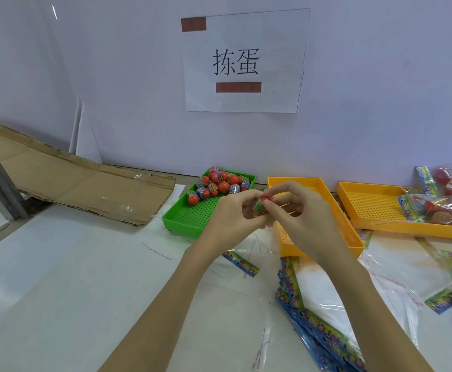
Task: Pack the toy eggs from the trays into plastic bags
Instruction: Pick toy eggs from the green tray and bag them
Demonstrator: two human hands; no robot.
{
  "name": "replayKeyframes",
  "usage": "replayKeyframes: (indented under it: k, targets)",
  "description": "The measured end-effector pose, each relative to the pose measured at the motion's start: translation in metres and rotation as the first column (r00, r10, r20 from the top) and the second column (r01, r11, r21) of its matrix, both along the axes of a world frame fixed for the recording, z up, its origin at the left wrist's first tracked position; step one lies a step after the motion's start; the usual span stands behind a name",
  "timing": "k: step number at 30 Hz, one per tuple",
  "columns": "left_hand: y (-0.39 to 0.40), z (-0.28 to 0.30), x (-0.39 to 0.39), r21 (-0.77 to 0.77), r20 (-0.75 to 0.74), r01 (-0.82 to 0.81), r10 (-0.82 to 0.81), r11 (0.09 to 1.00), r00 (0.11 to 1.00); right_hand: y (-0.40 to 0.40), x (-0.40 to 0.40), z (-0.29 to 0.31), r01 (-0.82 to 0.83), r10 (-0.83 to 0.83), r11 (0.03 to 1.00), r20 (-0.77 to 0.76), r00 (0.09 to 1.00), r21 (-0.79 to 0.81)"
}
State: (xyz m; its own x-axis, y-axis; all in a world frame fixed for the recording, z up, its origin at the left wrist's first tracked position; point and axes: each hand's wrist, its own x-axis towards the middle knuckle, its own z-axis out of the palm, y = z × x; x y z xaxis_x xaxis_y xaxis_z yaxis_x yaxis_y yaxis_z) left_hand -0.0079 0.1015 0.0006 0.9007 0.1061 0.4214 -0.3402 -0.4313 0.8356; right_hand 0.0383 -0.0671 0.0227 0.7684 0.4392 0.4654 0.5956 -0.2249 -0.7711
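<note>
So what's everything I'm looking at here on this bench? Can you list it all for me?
green tray: one, green, centre of the table by the wall
loose toy eggs: a pile, mostly red, at the far end of the green tray
held toy egg: one, red and green, between both hands
orange trays: two, orange, right of the green tray
filled bags: a few, clear with red eggs, on the far right tray
empty bags: a stack, clear with blue-green headers, near right
cardboard: one flattened sheet, brown, left
paper sign: one, white, on the wall
left hand: pinching the egg
right hand: pinching the egg
</note>
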Motion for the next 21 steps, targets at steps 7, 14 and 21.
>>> replayKeyframes:
  k: [7,14,21]
  targets:
    - [0.001,0.006,-0.004,0.010,-0.016,0.031,-0.030,0.999,0.999,0.002,0.000,-0.002,0.081,-0.078,0.994,-0.057,0.995,0.068]
    - [0.009,0.011,-0.009,-0.045,-0.073,0.139,-0.142,0.989,0.987,-0.001,0.003,-0.003,0.079,-0.078,0.997,-0.074,0.994,0.011]
    - [0.009,0.011,-0.008,0.101,-0.059,0.084,-0.078,0.991,0.995,-0.002,0.006,-0.003,0.002,-0.009,0.997,-0.090,0.996,-0.077]
